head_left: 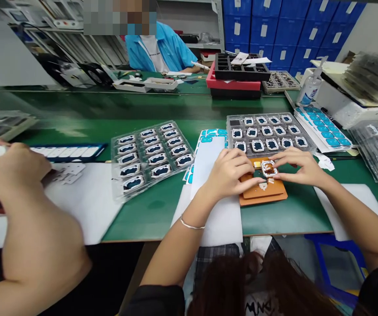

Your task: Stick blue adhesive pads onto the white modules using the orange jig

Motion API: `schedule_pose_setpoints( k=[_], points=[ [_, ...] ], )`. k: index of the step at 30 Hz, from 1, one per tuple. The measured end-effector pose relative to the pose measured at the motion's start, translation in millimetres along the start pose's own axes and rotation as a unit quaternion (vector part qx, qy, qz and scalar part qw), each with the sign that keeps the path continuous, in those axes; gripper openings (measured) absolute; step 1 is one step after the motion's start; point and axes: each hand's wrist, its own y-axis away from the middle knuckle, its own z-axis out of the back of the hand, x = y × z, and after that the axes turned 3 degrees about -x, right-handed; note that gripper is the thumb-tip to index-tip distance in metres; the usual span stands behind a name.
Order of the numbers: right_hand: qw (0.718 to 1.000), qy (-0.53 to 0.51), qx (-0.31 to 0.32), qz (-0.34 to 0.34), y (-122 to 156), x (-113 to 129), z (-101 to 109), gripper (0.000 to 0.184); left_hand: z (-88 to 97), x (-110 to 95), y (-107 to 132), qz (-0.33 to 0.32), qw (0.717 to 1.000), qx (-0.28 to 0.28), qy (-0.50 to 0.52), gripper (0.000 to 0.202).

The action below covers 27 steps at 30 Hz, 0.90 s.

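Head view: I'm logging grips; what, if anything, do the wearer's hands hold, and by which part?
The right hand holds a white-framed part by its right edge; whether the left hand grips anything is unclear.

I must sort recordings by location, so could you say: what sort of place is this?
Probably a small-parts assembly workshop: trays of matching white-framed parts lie on a green workbench, and blue bins stand behind.

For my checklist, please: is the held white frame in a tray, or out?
Out: the right hand grips the frame at the orange block, in front of the tray.
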Motion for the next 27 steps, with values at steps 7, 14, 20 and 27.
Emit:
schedule_pose_setpoints(
  k=[7,14,20,27],
  points=[
    [1.0,0.003,-0.003,-0.015,0,14,-17,0.019,-0.5,3,2,0.031,0.998,0.01,-0.05,0.049],
    [1.0,-0.012,0.004,-0.025,3,11,-20,0.018,-2.8,0,1,0.042,0.997,0.054,-0.036,0.052],
    [0.999,-0.002,0.021,-0.026,4,9,-22,0.018,-2.6,-1,1,0.087,0.991,0.105,-0.008,0.051],
    [1.0,-0.013,-0.003,-0.022,5,7,-26,0.02,-11.3,1,1,0.126,0.986,0.058,0.096,0.047]
  ],
)
